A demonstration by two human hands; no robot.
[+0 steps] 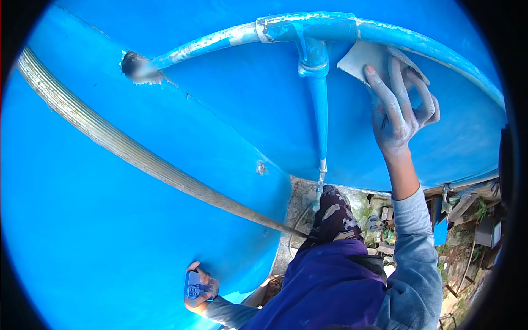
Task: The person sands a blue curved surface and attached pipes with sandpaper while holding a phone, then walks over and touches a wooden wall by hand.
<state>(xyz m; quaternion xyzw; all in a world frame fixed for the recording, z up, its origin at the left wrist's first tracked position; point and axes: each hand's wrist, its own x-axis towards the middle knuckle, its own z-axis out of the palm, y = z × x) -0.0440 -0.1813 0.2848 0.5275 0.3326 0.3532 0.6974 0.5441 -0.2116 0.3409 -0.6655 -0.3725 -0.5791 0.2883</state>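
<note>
My right hand (401, 110), coated in pale dust, presses a folded whitish sheet of sandpaper (360, 58) against the blue wall (242, 115). The sheet lies just beneath the curved blue pipe (423, 41), whose paint is worn to white in places. A tee fitting (313, 49) joins that pipe to a vertical blue pipe (320, 110), left of my right hand. Low on the left, my left hand (204, 300) is closed around a small blue-grey rectangular device (198, 285) that resembles a phone, close to the blue surface.
A ribbed grey hose (137, 157) runs diagonally across the blue surface on the left. The curved pipe enters a rough hole (136, 67). Below is a concrete ledge (301, 192), and at the lower right the ground holds rubble (388, 214), plants and a grey box (487, 231).
</note>
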